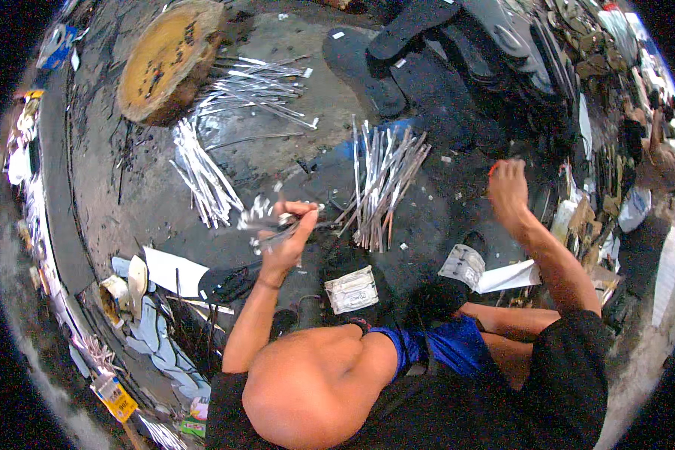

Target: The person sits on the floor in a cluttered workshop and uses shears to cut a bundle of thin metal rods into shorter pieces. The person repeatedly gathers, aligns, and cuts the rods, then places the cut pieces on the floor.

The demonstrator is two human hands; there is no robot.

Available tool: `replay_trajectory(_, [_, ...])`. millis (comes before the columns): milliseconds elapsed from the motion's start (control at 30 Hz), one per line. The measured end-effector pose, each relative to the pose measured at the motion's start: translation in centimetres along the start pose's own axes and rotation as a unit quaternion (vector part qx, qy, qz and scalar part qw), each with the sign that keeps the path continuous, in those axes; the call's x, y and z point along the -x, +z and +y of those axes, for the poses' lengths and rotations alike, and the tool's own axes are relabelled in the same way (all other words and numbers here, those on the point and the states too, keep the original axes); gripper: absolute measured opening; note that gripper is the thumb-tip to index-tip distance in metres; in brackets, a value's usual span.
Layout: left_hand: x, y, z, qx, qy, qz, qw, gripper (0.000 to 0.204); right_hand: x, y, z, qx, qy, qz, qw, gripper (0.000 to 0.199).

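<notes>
My left hand (286,244) is closed around thin strips (266,225), smeared by motion, between thumb and fingers. Just to its right lies a loose bundle of thin silver-grey strips (386,187) on the dark ground. A second bundle of strips (205,176) is beyond it to the left, and a wider scatter of strips (259,88) lies farther off. Over on the right, my right hand (508,191) reaches forward with its fingers curled. A small orange-red thing (493,169) shows at its fingers; what it is I cannot make out.
A round wooden block (161,56) stands at the far left. Black sandal soles (427,75) pile up at the far right. A worn white packet (352,291) lies before my knees, with a white sheet (176,271) to its left. Light-coloured scraps (161,337) line the left side.
</notes>
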State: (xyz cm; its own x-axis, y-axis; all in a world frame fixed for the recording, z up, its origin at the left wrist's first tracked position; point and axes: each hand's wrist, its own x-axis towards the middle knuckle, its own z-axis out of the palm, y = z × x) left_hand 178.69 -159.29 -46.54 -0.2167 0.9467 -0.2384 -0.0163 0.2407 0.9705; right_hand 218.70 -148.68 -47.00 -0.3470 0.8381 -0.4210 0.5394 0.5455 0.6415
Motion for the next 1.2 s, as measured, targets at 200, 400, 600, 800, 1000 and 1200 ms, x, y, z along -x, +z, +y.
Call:
replay_trajectory(200, [-1.0,0.0,-4.0,0.004,-0.003,0.144,0.990,0.011,-5.4,-7.5,-11.1,-0.146,-0.323,0.326,0.876,0.066])
replay_trajectory(400, [-0.8,-0.1,-3.4,-0.058,-0.040,0.174,0.982,0.025,-6.9,-8.0,-12.0,-0.229,-0.343,0.289,0.864,0.026])
replay_trajectory(600, [-2.6,-4.5,-2.6,-0.009,-0.043,0.242,0.969,0.030,-7.7,-7.1,-11.2,-0.235,-0.352,0.198,0.884,0.013])
replay_trajectory(800, [-4.7,-11.5,-0.5,-0.135,-0.065,0.303,0.941,0.038,-14.0,-16.5,-10.9,-0.470,-0.205,0.128,0.849,0.046])
replay_trajectory(1000, [-8.2,-15.4,-2.4,-0.311,-0.087,0.274,0.906,0.094,-21.4,-23.0,-8.2,-0.469,-0.175,0.333,0.799,0.051])
replay_trajectory(1200, [3.0,-9.3,-3.9,-0.432,0.081,0.284,0.852,0.061,-9.2,-10.6,2.1,-0.241,-0.296,0.131,0.915,0.046])
